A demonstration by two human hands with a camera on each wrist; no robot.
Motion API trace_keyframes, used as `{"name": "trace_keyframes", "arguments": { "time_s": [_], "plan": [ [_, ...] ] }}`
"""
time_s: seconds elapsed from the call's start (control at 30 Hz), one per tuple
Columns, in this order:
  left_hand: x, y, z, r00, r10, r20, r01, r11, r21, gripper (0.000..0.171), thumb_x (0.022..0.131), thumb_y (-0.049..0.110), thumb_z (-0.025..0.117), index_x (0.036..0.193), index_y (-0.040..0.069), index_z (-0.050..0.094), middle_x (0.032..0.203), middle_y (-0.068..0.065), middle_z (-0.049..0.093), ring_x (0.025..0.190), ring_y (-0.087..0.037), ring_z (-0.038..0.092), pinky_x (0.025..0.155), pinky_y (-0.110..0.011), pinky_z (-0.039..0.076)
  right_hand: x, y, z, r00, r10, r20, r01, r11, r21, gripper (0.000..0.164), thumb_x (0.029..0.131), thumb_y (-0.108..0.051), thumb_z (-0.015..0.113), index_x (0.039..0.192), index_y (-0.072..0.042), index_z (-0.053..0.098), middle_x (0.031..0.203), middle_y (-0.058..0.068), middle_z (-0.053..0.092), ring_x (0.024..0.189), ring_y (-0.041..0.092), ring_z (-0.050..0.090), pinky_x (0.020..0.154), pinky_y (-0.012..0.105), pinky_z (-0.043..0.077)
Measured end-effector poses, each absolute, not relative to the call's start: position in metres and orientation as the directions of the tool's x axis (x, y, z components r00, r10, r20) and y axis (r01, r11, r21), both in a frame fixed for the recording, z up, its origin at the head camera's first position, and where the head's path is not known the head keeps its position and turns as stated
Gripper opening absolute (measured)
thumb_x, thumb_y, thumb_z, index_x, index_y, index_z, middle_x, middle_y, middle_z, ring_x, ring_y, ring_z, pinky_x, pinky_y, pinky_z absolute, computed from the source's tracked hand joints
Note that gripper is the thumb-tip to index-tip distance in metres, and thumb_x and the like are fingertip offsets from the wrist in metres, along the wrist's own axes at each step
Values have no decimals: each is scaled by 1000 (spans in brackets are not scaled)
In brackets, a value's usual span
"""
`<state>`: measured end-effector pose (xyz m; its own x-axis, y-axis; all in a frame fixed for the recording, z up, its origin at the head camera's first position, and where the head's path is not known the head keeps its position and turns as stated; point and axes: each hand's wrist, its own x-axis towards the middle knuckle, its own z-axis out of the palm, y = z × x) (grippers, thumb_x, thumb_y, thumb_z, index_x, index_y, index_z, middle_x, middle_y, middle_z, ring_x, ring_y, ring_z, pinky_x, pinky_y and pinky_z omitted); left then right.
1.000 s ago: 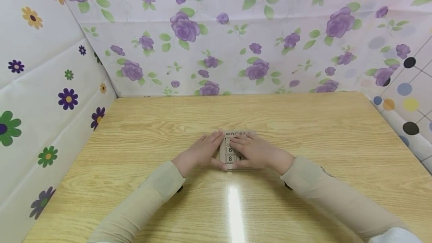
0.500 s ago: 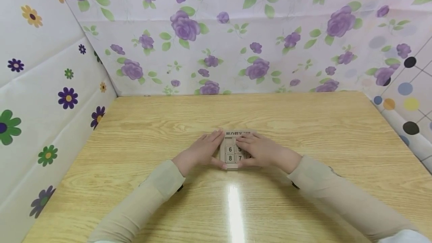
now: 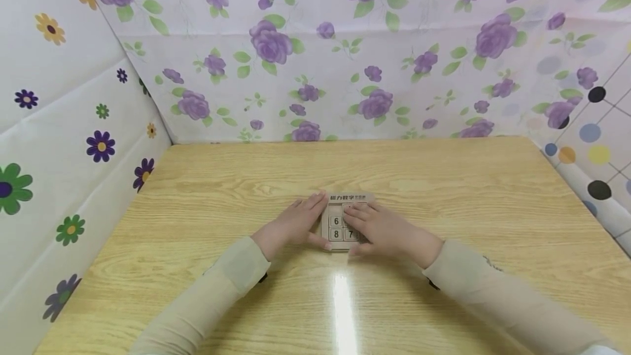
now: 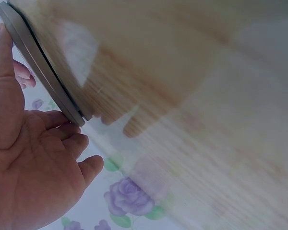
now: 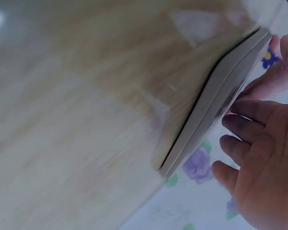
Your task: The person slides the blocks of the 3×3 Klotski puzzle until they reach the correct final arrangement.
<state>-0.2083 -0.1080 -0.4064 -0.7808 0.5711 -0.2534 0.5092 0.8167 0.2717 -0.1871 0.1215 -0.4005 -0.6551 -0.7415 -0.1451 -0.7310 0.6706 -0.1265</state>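
Observation:
A flat sliding number puzzle [image 3: 340, 198] with dark lettering along its far edge lies on the table. Tiles 6 [image 3: 336, 221], 8 [image 3: 336, 234] and 7 [image 3: 350, 234] show; the top-left slot looks vacant. My left hand [image 3: 294, 223] holds the puzzle's left side, fingers at the far corner and thumb at the near one. Over its right part lies my right hand [image 3: 389, 234], fingertips on the upper tiles and thumb by the near edge, hiding the right column. Both wrist views show the puzzle's side edge [image 4: 43, 67] beside the hand.
The wood-grain table [image 3: 236, 179] spreads around the puzzle, with a bright glare streak [image 3: 345, 311] nearer the person. A purple-flowered sheet [image 3: 315, 59] stands behind it, and patterned sheets border both sides.
My right hand has shifted right, and a top-row tile has slid right with it, baring the top-left slot. Its thumb has dropped toward the near edge. The left hand stays put.

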Motion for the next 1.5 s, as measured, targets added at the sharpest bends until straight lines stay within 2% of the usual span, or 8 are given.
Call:
{"name": "trace_keyframes", "arguments": {
  "time_s": [0.23, 0.53, 0.97, 1.1, 1.5],
  "plan": [
    [-209, -108, -405, -782, 569, -253, 509, 818, 269, 112, 74, 62, 67, 153, 4, 11, 160, -9, 6, 147, -26, 8, 120, -46, 12, -177, 110, -397, -621, -771, -143, -759, 636, -136, 79, 90, -56, 52, 145, -1, 37, 153, 14, 33, 143, 31, 26, 118, 50, 20],
    [-210, -107, -407, -782, 567, -259, 508, 820, 263, 112, 74, 63, 67, 153, 6, 10, 160, -8, 5, 148, -23, 7, 120, -45, 11, -188, 107, -400, -643, -753, -142, -739, 658, -142, 81, 89, -57, 52, 145, -1, 36, 153, 14, 31, 143, 31, 26, 118, 50, 18],
    [-208, -108, -406, -781, 566, -265, 502, 820, 275, 112, 75, 61, 67, 153, 5, 11, 160, -9, 5, 147, -24, 7, 120, -45, 12, -198, 108, -404, -639, -758, -132, -745, 652, -140, 80, 91, -58, 49, 146, -1, 35, 154, 14, 29, 143, 32, 24, 118, 51, 17],
    [-208, -108, -406, -780, 566, -266, 499, 820, 280, 111, 75, 61, 67, 153, 5, 11, 160, -9, 5, 147, -24, 7, 120, -45, 11, -193, 110, -406, -631, -766, -119, -758, 642, -111, 81, 90, -58, 49, 146, -2, 34, 154, 14, 29, 144, 31, 24, 118, 50, 18],
    [-208, -107, -406, -785, 566, -251, 499, 819, 283, 111, 74, 59, 70, 152, 4, 13, 160, -11, 9, 147, -26, 10, 120, -47, 13, -166, 113, -401, -571, -810, -135, -801, 585, -127, 79, 89, -58, 51, 145, -4, 37, 152, 11, 35, 143, 29, 27, 118, 49, 20]
  ]
}}
